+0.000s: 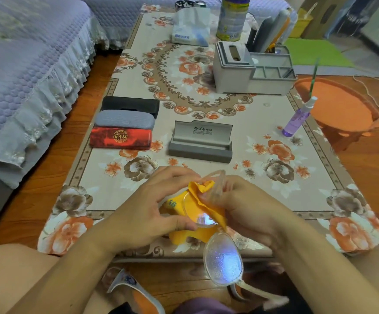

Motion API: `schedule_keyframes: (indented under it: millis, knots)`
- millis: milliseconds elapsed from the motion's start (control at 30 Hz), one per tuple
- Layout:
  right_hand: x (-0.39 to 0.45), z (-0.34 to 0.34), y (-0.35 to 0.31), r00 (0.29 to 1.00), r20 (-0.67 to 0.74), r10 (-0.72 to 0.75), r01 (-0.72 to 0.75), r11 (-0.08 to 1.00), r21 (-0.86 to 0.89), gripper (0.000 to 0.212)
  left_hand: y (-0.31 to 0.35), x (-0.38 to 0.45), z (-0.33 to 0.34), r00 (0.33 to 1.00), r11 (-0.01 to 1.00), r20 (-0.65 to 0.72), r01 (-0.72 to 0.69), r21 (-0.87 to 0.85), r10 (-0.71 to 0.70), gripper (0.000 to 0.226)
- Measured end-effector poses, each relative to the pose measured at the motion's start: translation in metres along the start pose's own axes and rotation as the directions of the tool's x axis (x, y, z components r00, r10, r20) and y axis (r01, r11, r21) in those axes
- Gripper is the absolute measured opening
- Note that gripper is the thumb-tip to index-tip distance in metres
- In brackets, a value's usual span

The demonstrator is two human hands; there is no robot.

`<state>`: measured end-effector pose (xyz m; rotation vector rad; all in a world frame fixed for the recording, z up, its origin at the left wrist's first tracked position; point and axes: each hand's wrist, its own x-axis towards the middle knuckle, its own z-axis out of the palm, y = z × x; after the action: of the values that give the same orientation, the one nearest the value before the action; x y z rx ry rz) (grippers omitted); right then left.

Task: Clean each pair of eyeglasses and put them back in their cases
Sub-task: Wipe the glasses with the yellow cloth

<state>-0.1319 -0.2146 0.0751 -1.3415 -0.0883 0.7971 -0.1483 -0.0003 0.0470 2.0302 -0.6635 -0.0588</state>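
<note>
1. Glasses (pixel 222 257) with a clear frame, held above the near edge of the table (pixel 274 200), one lens tilted down toward the lap, beaded with droplets and catching a bluish glare.
2. Other lens wrapped in a yellow cloth (pixel 195 200), cloth bunched around it and hanging a little below.
3. Left hand (pixel 152 209): thumb and fingers curled, pinching the cloth-covered lens from the left side.
4. Right hand (pixel 247 207): fingers bent round the frame and cloth from the right, clamped on the glasses near the bridge; exact fingertip positions hidden behind the cloth.
5. One temple arm sticking up between the hands, the other trailing down to the lower right.
6. Open grey case (pixel 201 143) on the table just beyond the hands, lid upright, printed label inside the lid, inner tray not visible from this angle.
7. Three closed cases in a row at the left side of the table: black case (pixel 130 105) farthest, grey-blue case (pixel 125 121) in the middle, red case (pixel 120 137) nearest, each touching the next.
8. Purple spray bottle (pixel 297 118) near the right edge of the table, well apart from the hands, leaning in the wide-angle view.
9. Grey desk organiser (pixel 251 71) farther back, with a tall tin (pixel 232 18) and a tissue pack (pixel 191 26) behind it.
10. Floral cloth covering the table; orange stool (pixel 335 105) to the right, lilac-covered sofa (pixel 25 64) to the left.
</note>
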Motion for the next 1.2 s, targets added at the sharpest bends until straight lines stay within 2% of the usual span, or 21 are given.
schedule_keyframes:
  millis: [200, 267, 400, 467, 533, 567, 600, 667, 733, 833, 933, 1067, 1200]
  knots:
    - [0.002, -0.019, -0.014, 0.980, 0.162, 0.119, -0.105, 0.990, -0.093, 0.020, -0.001, 0.002, 0.001, 0.999, 0.999, 0.050, -0.022, 0.026, 0.021, 0.067]
    - [0.002, -0.017, -0.018, 0.983, 0.149, 0.110, -0.095, 0.990, -0.104, 0.015, -0.001, 0.003, 0.001, 0.999, 1.000, 0.044, -0.010, 0.012, 0.009, 0.068]
    - [0.010, -0.005, -0.007, 0.998, 0.033, 0.054, -0.051, 0.995, -0.088, 0.040, -0.005, 0.006, 0.002, 0.999, 0.999, 0.041, -0.023, 0.047, 0.021, 0.065]
    - [0.013, 0.000, 0.000, 0.999, -0.014, 0.037, -0.038, 0.993, -0.111, 0.033, -0.007, 0.005, 0.003, 0.998, 0.998, 0.062, -0.018, 0.065, 0.014, 0.065]
    - [0.011, 0.006, 0.003, 0.999, -0.050, 0.018, -0.024, 0.991, -0.131, 0.011, -0.008, 0.004, 0.005, 0.998, 0.998, 0.068, -0.004, 0.066, -0.001, 0.063]
    - [0.010, 0.007, 0.004, 0.998, -0.063, 0.005, -0.012, 0.992, -0.122, 0.008, -0.007, 0.005, 0.005, 0.998, 0.998, 0.063, 0.003, 0.066, -0.007, 0.062]
    - [0.010, 0.006, 0.007, 0.997, -0.082, -0.008, -0.001, 0.994, -0.108, 0.021, -0.006, 0.005, 0.005, 0.998, 0.998, 0.054, 0.010, 0.063, -0.013, 0.061]
    - [0.008, 0.004, 0.007, 0.995, -0.095, -0.027, 0.018, 0.995, -0.095, 0.025, -0.004, 0.006, 0.003, 0.999, 0.997, 0.032, 0.007, 0.075, -0.009, 0.061]
    - [0.005, 0.000, 0.003, 0.999, -0.050, -0.011, 0.009, 0.998, -0.058, 0.016, -0.004, 0.006, 0.000, 1.000, 0.994, 0.016, -0.006, 0.108, 0.005, 0.062]
    - [0.004, -0.008, -0.002, 0.996, 0.031, 0.087, -0.087, 0.996, 0.000, 0.015, -0.005, 0.004, -0.004, 1.000, 0.994, -0.005, -0.005, 0.107, 0.006, 0.065]
    - [0.004, -0.014, -0.003, 0.987, 0.106, 0.123, -0.127, 0.991, 0.032, 0.015, -0.003, 0.004, -0.004, 0.999, 0.992, -0.043, -0.027, 0.123, 0.033, 0.066]
    - [0.006, -0.007, 0.001, 0.999, 0.034, 0.024, -0.024, 1.000, 0.009, 0.025, -0.001, 0.006, 0.002, 0.995, 0.986, -0.063, -0.060, 0.158, 0.071, 0.064]
    - [0.010, 0.005, 0.009, 1.000, 0.004, -0.004, 0.004, 1.000, -0.009, 0.049, -0.004, 0.008, 0.007, 0.991, 0.974, -0.053, -0.112, 0.199, 0.125, 0.062]
